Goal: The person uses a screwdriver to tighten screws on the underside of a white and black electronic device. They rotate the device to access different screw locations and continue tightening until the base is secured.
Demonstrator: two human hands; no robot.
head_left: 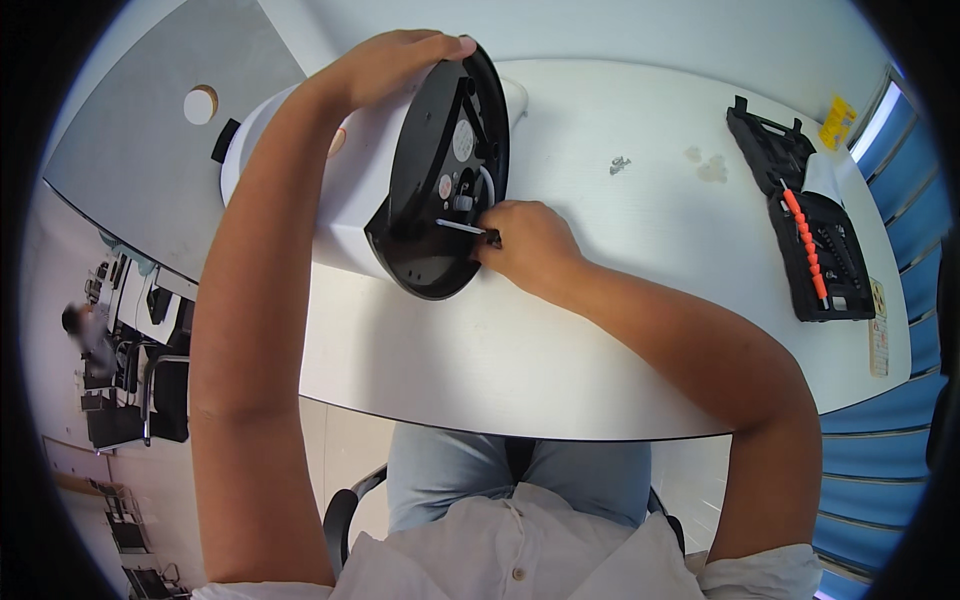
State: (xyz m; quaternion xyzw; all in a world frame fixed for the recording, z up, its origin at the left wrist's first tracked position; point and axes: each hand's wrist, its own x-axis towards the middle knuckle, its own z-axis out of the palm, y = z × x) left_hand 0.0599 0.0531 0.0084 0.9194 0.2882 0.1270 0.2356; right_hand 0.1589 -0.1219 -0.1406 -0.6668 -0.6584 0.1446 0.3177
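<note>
Right fingers (pixel 492 217) pinch a slim tool (pixel 460 227), left fingers (pixel 464 46) a base (pixel 425 150); case (pixel 803 306) holds 1 orange rod (pixel 806 242).

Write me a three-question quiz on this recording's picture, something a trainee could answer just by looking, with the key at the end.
1. True or false: the person's left hand touches the upper edge of the black base.
2. What does the right hand hold? A: a pair of pliers; B: a thin tool with a metal shaft; C: a coiled cable.
3. Fill in the side: on the white table, the open black case with the orange rod lies to the person's ____.

Key: 1. True. 2. B. 3. Right.
</note>
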